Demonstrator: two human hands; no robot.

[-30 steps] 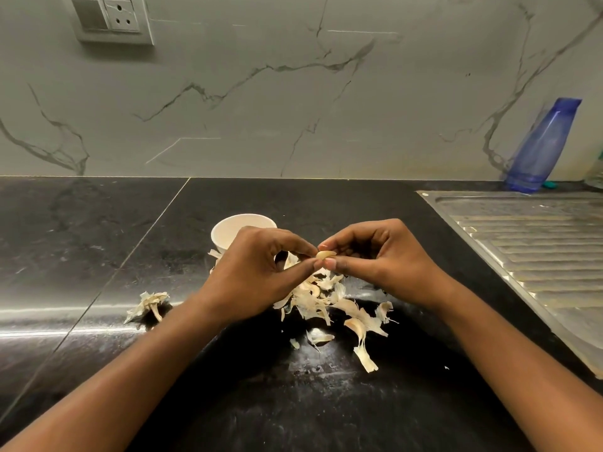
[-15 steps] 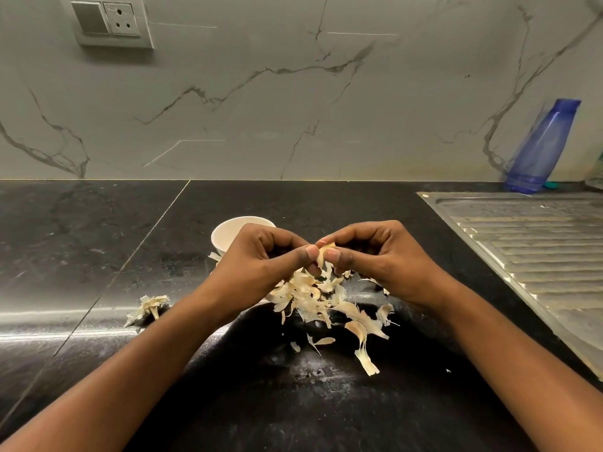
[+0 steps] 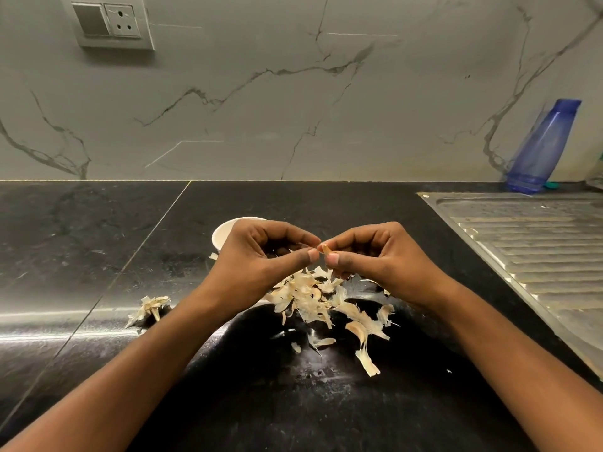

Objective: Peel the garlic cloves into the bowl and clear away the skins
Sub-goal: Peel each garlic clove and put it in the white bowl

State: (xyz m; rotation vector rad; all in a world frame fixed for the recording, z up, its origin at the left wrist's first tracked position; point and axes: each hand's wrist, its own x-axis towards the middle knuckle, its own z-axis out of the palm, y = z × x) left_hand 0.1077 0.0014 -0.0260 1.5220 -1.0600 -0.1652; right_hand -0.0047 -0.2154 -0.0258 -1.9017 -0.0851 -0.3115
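- Grey marble-look wall point(image 3: 293, 109) with dark veins ran behind a black polished counter point(image 3: 98, 256). A switch-and-socket plate point(image 3: 107, 24) sat high on the left.
- At the right, a ribbed steel drainboard point(image 3: 522, 243) was set into the counter. A blue plastic bottle point(image 3: 541, 148) stood at the wall behind it, well away from my work.
- My right hand point(image 3: 375, 256) pinched a garlic clove point(image 3: 324, 248) between thumb and forefinger, the other fingers curled under. I held it raised above the counter so the other hand could reach its end.
- My left hand point(image 3: 257, 256) met it tip to tip, thumb and forefinger nipping the skin at the near end of the garlic clove. That is how I judge the grip; the contact was small and partly hidden.
- I worked directly over the pile of skins point(image 3: 313, 295), so whatever came loose would drop onto the same heap rather than scatter.
- A few strips lay loose on the near edge of that pile, towards me.
- The small white bowl point(image 3: 222, 233) stood just behind my left hand, close enough for a short drop once the clove was bare. Only part of its rim showed, and I could not see what was inside.
- A dry papery clump point(image 3: 150, 306), which looked like the stalk end of the bulb, lay apart on the left near my forearm.
- Peeling seemed well along, judging by the heap; the clearing of the skins had not begun.
- No brand, label or writing could be read on the bottle, the bowl or the switch plate.
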